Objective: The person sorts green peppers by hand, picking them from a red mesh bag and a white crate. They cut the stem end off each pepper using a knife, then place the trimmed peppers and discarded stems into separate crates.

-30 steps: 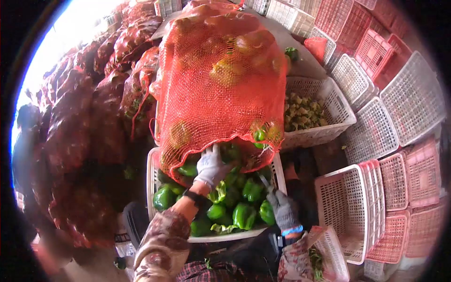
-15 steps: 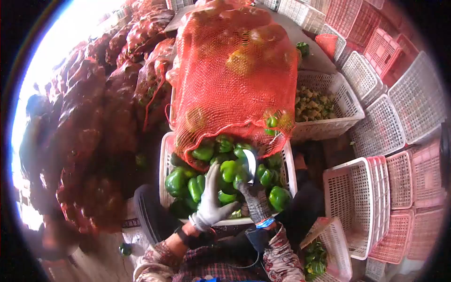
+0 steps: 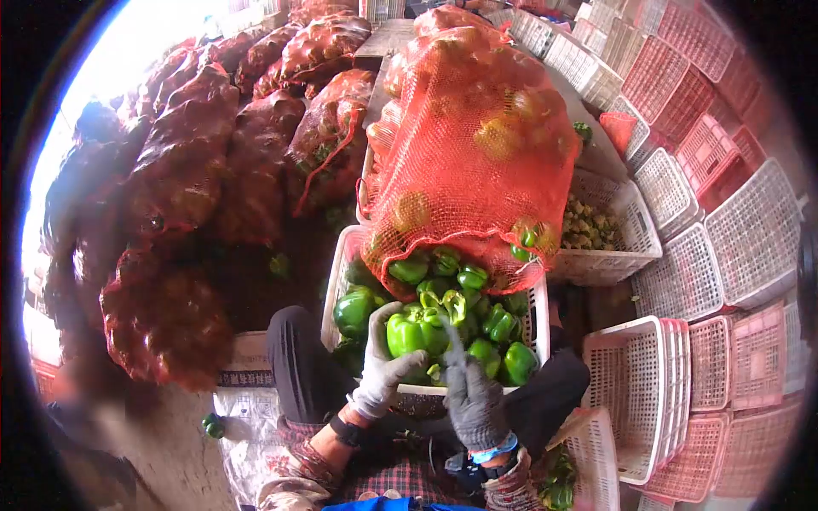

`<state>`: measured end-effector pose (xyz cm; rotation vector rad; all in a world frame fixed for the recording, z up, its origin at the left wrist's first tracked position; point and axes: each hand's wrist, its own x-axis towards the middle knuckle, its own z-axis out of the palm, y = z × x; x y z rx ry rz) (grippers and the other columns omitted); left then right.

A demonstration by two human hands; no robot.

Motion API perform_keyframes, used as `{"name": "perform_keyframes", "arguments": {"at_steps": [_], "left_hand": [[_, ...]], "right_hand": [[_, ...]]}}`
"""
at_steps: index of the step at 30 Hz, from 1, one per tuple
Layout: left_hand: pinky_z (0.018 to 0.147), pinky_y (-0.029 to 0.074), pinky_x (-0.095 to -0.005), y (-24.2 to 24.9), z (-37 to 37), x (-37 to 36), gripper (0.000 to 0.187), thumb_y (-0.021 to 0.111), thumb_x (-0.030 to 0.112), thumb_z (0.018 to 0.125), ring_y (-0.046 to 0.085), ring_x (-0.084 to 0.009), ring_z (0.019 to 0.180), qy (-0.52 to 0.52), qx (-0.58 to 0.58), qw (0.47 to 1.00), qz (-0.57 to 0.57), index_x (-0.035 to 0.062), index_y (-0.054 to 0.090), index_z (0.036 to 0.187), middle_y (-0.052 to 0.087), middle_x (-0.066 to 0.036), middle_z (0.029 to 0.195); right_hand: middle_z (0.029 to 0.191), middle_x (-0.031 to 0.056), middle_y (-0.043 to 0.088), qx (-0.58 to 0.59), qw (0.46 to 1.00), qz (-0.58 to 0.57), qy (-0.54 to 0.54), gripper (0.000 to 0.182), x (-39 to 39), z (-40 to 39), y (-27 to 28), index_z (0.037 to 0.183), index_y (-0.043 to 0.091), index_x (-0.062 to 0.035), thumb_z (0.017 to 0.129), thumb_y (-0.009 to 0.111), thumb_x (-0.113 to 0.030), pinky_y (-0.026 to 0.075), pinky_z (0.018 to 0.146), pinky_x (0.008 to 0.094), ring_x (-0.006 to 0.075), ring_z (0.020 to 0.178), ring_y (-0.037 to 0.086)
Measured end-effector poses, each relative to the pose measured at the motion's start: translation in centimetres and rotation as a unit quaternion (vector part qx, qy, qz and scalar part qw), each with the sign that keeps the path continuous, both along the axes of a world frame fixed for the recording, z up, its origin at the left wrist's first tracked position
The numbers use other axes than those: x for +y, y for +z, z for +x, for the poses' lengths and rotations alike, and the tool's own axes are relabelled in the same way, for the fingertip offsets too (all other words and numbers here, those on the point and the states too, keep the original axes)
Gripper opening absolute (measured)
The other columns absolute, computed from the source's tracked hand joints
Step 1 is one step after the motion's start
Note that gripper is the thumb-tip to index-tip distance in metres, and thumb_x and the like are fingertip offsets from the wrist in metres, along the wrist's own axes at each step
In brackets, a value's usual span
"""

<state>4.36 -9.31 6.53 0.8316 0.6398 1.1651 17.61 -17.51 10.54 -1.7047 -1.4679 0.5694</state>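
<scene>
My left hand (image 3: 381, 368), in a pale glove, holds a large green pepper (image 3: 417, 330) over the near part of a white crate (image 3: 331, 294). In my right hand (image 3: 477, 409), in a grey glove, is a knife (image 3: 453, 334), its blade pointing up beside the pepper's right side. More green peppers (image 3: 521, 364) fill the crate below. A red mesh sack (image 3: 477, 170) lies across the crate's far side, its open mouth over the peppers.
Full mesh sacks (image 3: 183, 162) are piled at the left. A crate of trimmings (image 3: 609, 264) stands right of the sack, and empty crates (image 3: 630, 383) are stacked at the right. A loose pepper (image 3: 213, 425) lies on the left, near a white bag (image 3: 247, 426).
My left hand has taken hold of a pepper and lifted it. The knife has turned and moved next to it. The whole view has shifted, so the crate and sack appear farther right.
</scene>
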Motion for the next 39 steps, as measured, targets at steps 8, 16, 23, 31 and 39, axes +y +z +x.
{"name": "perform_keyframes", "arguments": {"at_steps": [8, 16, 23, 31, 39], "left_hand": [[0.102, 0.039, -0.0346, -1.2, 0.9, -1.2, 0.082, 0.08, 0.017, 0.071, 0.045, -0.02, 0.116, 0.059, 0.085, 0.992, 0.068, 0.0085, 0.034, 0.138, 0.043, -0.007, 0.126], [0.094, 0.044, -0.0337, -0.3, 2.3, -0.2, 0.067, 0.072, 0.023, 0.081, 0.048, -0.0191, 0.111, 0.121, -0.014, 0.991, -0.059, 0.0122, 0.036, 0.136, 0.045, -0.007, 0.124], [0.108, 0.033, -0.0358, 1.6, 0.3, 1.0, 0.096, 0.081, 0.034, 0.071, 0.042, -0.0223, 0.126, -0.046, 0.029, 0.998, 0.043, 0.0039, 0.029, 0.145, 0.042, -0.01, 0.136], [0.1, 0.042, -0.0329, -0.3, 0.7, -2.7, 0.088, 0.084, 0.022, 0.071, 0.048, -0.0183, 0.117, -0.192, 0.062, 0.978, -0.051, 0.0021, 0.033, 0.14, 0.049, -0.01, 0.128], [0.085, 0.049, -0.0286, -2.6, 0.5, -2.4, 0.067, 0.085, 0.017, 0.07, 0.057, -0.0113, 0.095, -0.282, 0.125, 0.951, -0.034, 0.0005, 0.047, 0.123, 0.06, -0.003, 0.105]], "right_hand": [[0.071, 0.0236, 0.059, -0.114, 0.993, -0.029, 0.022, 0.017, -0.6, -0.6, -0.2, 0.098, 0.058, -0.0009, 0.092, 0.056, -0.017, 0.044, 0.056, 0.0517, 0.0438, 0.066, 0.059], [0.062, 0.0176, 0.059, -0.152, 0.988, 0.008, -0.001, 0.027, -2.9, 0.4, -4.0, 0.113, 0.061, -0.0054, 0.089, 0.06, -0.019, 0.046, 0.053, 0.0469, 0.0375, 0.058, 0.059], [0.103, 0.0164, 0.065, 0.078, 0.996, -0.028, -0.039, 0.052, -1.5, 3.7, -4.2, 0.124, 0.053, -0.0029, 0.082, 0.074, -0.026, 0.052, 0.07, 0.0377, 0.0268, 0.086, 0.066], [0.12, 0.0117, 0.06, 0.286, 0.949, -0.104, 0.082, 0.091, 0.3, 3.9, -5.0, 0.132, 0.04, -0.0032, 0.063, 0.089, -0.035, 0.049, 0.092, 0.0366, 0.0225, 0.107, 0.06], [0.107, 0.0059, 0.063, 0.426, 0.886, -0.157, 0.089, 0.062, -1.4, 4.6, -6.1, 0.114, 0.053, -0.0079, 0.063, 0.087, -0.022, 0.05, 0.087, 0.0332, 0.0175, 0.096, 0.061]]}}
